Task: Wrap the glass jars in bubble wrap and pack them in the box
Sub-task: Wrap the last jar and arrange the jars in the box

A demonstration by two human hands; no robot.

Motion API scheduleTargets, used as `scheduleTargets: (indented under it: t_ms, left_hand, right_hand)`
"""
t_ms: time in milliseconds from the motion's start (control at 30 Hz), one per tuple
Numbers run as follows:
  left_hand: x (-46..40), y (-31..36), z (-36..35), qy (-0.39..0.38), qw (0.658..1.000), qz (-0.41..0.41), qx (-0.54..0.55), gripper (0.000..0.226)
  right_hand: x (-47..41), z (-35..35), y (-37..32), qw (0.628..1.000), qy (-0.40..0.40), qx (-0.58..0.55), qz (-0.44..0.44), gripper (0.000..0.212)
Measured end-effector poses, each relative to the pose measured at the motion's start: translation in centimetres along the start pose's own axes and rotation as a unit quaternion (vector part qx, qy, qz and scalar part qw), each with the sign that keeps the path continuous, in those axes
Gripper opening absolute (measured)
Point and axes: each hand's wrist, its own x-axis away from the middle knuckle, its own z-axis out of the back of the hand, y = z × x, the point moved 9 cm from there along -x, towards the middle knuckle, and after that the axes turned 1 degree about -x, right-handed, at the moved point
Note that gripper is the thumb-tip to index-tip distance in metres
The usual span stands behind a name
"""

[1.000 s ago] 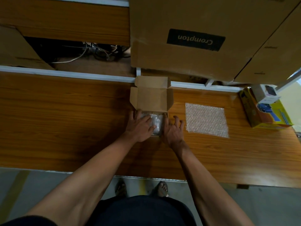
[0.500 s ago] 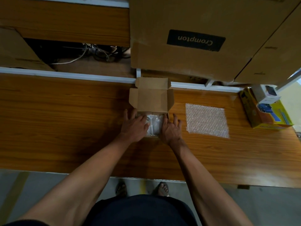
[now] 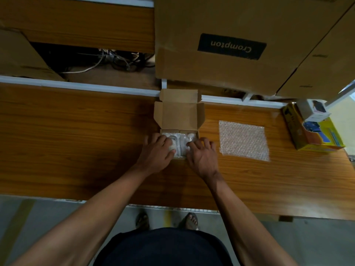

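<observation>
The fingers [image 3: 189,145] of the right hand [image 3: 201,158] are spread and lie fairly straight, their tips pressing on the right-hand bubble-wrapped jar [image 3: 187,140]. The left hand [image 3: 156,152] lies flat too, fingers slightly apart, resting over the left-hand bubble-wrapped jar [image 3: 172,138]; its thumb reaches across the near end of that bundle. Neither hand seems to curl round anything, though the dim light and the hands themselves hide the near edge, so this is hard to settle.

Both wrapped jars lie side by side inside the small cardboard box [image 3: 178,114], filling its tray; they touch or nearly touch along the middle. The lid of the box stands open, leaning away from the person, side flaps splayed.

The box sits on the wooden worktop [image 3: 76,135], close to its far edge. To the right, apart from the box, a loose sheet of bubble wrap [image 3: 243,140] lies flat. Further right, near the worktop's end, is a yellow carton [image 3: 315,139] with a small white box [image 3: 313,112] on top. Behind the worktop stands a large cardboard carton [image 3: 221,39] printed "Crompton", and a tangle of cables [image 3: 115,60] shows to its left.
</observation>
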Motion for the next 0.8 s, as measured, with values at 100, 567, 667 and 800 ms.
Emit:
scheduleTargets:
  t_ms: [100, 567, 667, 800]
  left_hand:
    - [2.1, 0.5, -0.3, 0.043, 0.996, -0.072, 0.013, 0.035]
    - [3.1, 0.0, -0.2, 0.031, 0.995, -0.094, -0.014, 0.013]
    - [3.4, -0.1, -0.3, 0.031, 0.996, -0.085, -0.008, 0.014]
    - [2.9, 0.2, -0.4, 0.002, 0.995, -0.095, -0.023, 0.012]
  right_hand:
    - [0.9, -0.8, -1.6, 0.995, 0.001, -0.035, 0.091, 0.020]
    - [0.4, -2.0, -2.9, 0.994, -0.057, 0.029, 0.093, 0.018]
    - [0.4, -2.1, -3.0, 0.994, -0.062, 0.045, 0.084, 0.018]
    - [0.2, -2.2, -2.8, 0.993, -0.066, 0.047, 0.085, 0.023]
